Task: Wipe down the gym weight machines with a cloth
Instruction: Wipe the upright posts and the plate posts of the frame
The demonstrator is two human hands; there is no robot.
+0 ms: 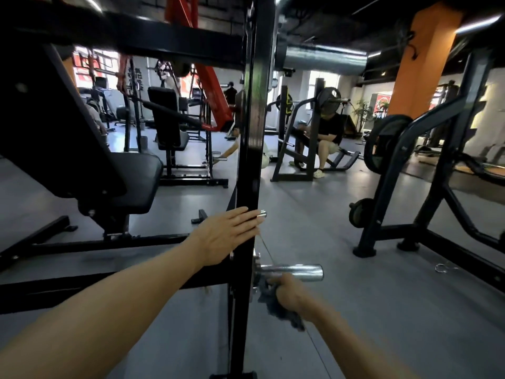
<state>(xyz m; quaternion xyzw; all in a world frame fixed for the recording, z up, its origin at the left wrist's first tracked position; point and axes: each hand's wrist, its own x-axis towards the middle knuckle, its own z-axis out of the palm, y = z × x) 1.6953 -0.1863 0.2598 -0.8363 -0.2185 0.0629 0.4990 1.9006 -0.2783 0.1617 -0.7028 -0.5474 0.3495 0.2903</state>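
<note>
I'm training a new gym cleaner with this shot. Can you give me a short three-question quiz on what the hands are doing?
1. True or false: the left hand lies flat with straight fingers against the black upright post.
2. What does the right hand grip?
A. a spray bottle
B. a dark cloth
C. a weight plate
3. Fill in: the cloth sits at the inner end of the lower ______ peg, near the post.

Key: 1 true; 2 B; 3 chrome.
</note>
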